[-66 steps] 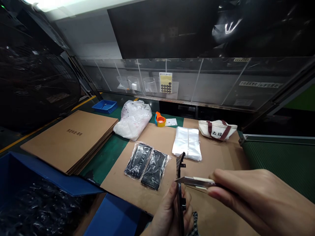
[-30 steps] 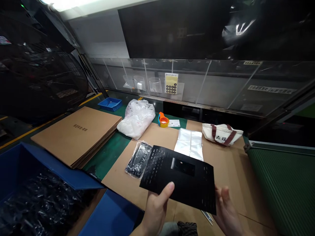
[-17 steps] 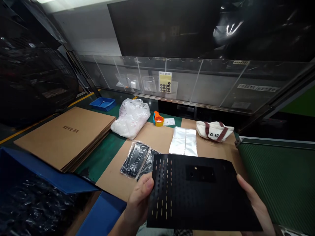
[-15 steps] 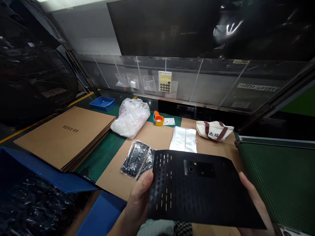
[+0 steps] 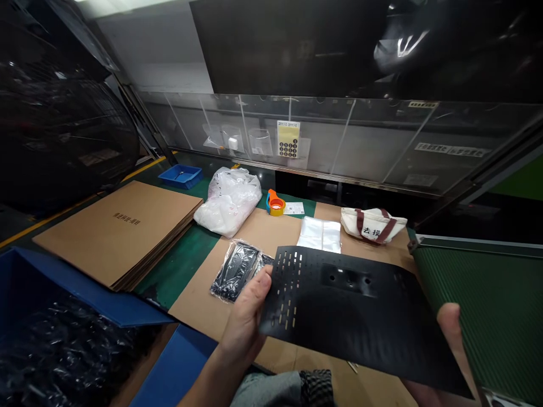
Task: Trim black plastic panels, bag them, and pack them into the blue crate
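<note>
Held level over the near edge of the bench (image 5: 186, 265): black slotted panel (image 5: 352, 316), pinched at its left edge by the left hand (image 5: 248, 316), thumb on top; clasped at its right edge by the right hand (image 5: 452, 328), only the thumb showing, the rest hidden beneath. Just beyond, mid-bench: bagged black parts (image 5: 237, 270); stack of clear bags (image 5: 320, 233); nearer the far edge, canvas bag (image 5: 373, 223), tape dispenser (image 5: 275, 204), white plastic bag (image 5: 229, 200); along the left edge, flat cardboard stack (image 5: 123, 232).
</note>
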A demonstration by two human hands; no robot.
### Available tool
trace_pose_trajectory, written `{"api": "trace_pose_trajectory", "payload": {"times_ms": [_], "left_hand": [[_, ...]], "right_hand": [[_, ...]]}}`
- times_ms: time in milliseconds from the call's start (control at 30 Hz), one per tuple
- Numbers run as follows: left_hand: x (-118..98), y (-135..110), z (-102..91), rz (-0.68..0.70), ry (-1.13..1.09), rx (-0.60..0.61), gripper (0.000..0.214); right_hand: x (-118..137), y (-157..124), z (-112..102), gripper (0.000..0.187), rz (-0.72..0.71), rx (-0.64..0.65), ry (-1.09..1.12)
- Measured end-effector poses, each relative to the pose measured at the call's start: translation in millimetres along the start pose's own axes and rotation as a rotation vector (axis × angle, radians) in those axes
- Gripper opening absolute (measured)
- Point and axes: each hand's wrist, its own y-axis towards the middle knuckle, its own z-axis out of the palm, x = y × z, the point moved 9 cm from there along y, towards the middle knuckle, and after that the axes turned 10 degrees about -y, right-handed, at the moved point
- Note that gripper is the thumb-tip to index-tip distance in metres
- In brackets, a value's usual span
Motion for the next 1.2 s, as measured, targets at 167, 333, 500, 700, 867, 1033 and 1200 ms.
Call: {"api": "trace_pose_trajectory", "payload": {"times_ms": [167, 333, 500, 700, 867, 1033, 1200], "left_hand": [[-24.3, 13.1, -20.1, 0.231, 0.416, 0.031, 0.041], [-37.2, 3.1, -12.3, 0.409, 0.396, 0.091, 0.065], [-43.4, -10.9, 0.1, 0.549, 0.329, 0.027, 0.058], [-32.8, -11.9, -6.1, 0.562, 0.256, 0.008, 0.055], [-27.8, -10.7, -8.6, 0.556, 0.256, -0.009, 0.055], [-21.7, -9.6, -8.3, 0.581, 0.365, -0.049, 0.054], [-8.3, 10.7, -14.8, 0.526, 0.611, -0.078, 0.047]], "right_hand": [[11.9, 1.1, 7.7, 0.031, -0.229, 0.098, -0.262], [70.5, -31.4, 46.6, 0.037, -1.029, 0.071, -0.863], [77.4, -31.1, 38.4, 0.048, -0.885, -0.372, -0.95], [57.2, -20.6, 38.6, 0.056, -0.645, -0.315, -0.592], [49.2, -15.7, 38.3, 0.062, -0.557, -0.262, -0.569], [35.2, -8.4, 38.0, 0.068, -0.429, -0.158, -0.589], [17.4, -8.2, 20.7, 0.042, -0.544, -0.244, -0.818]]}}
